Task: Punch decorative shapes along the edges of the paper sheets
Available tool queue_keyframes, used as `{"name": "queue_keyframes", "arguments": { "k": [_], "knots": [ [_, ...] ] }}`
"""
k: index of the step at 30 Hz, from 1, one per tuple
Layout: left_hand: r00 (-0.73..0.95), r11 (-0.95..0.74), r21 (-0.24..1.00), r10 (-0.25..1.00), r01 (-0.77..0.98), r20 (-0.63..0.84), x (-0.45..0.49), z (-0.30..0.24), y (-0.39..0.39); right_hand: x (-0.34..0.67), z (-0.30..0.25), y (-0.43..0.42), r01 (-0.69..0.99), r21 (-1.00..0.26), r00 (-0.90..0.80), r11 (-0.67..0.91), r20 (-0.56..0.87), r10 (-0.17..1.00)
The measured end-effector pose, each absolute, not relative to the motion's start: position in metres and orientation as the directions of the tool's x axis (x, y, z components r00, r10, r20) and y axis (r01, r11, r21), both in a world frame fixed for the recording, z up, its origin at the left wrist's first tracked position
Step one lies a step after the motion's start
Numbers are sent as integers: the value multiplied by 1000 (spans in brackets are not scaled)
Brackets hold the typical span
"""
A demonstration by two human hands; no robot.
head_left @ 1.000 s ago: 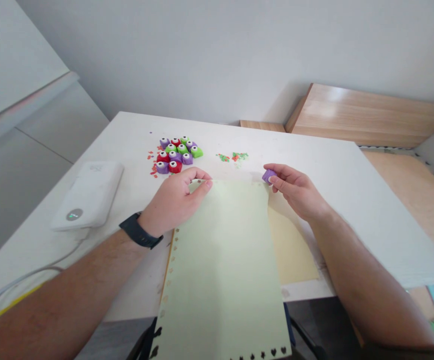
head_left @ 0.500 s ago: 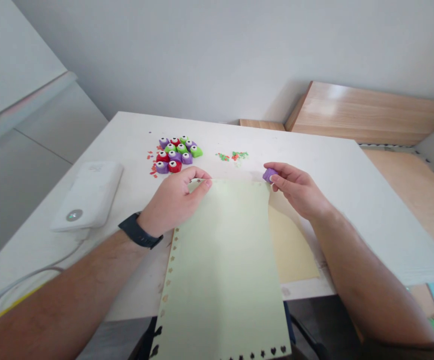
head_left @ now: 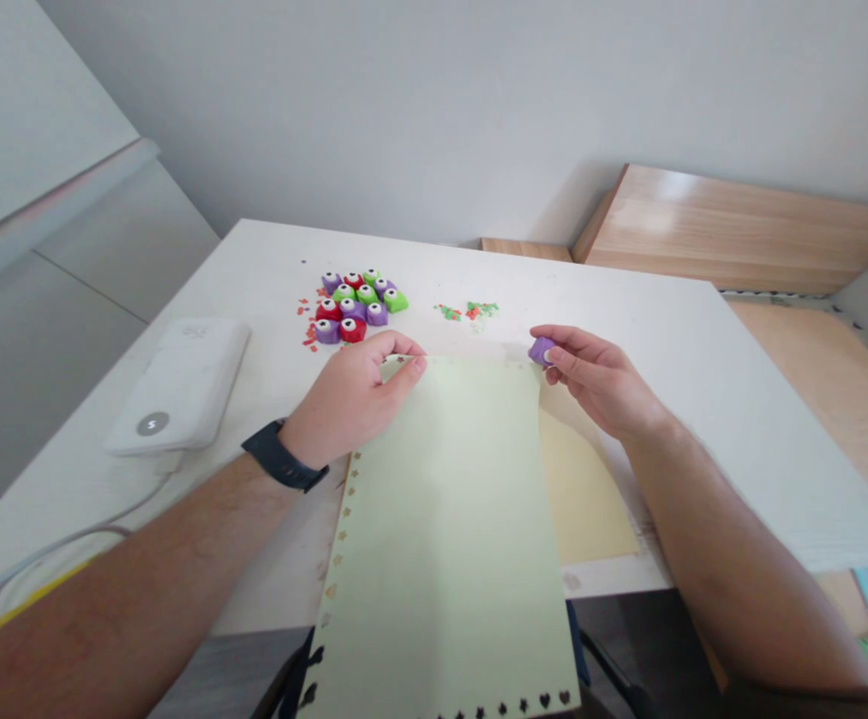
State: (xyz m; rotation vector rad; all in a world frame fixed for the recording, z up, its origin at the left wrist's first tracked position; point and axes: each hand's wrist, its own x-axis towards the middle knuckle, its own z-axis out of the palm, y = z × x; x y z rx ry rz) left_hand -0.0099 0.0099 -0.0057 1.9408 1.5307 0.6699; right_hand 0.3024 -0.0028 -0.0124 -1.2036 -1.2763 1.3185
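Note:
A pale green paper sheet [head_left: 440,539] lies over the table edge, with small star and heart shapes punched along its borders. My left hand [head_left: 351,404] pinches the sheet's far left corner between thumb and fingers. My right hand [head_left: 602,381] holds a small purple craft punch [head_left: 542,351] between thumb and fingertips, right at the sheet's far right corner. Whether the punch grips the paper I cannot tell. A yellow paper sheet [head_left: 583,489] lies partly hidden beneath the green one.
Several colourful craft punches [head_left: 359,310] stand grouped on the white table [head_left: 628,340], with red and green paper scraps [head_left: 470,312] nearby. A white power bank [head_left: 179,384] with a grey cable [head_left: 66,544] sits to the left.
Both hands stay at the sheet's far edge with the same hold. The purple punch turns slightly in my right fingers, and the view shifts a little.

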Motion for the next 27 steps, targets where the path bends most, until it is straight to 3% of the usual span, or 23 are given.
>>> {"name": "queue_keyframes", "arguments": {
  "k": [27],
  "knots": [
    [188,-147,716,982,683,22,-7,0,7,306,-17,-4,120,-992,-229,-36,-63,971]
  ]
}}
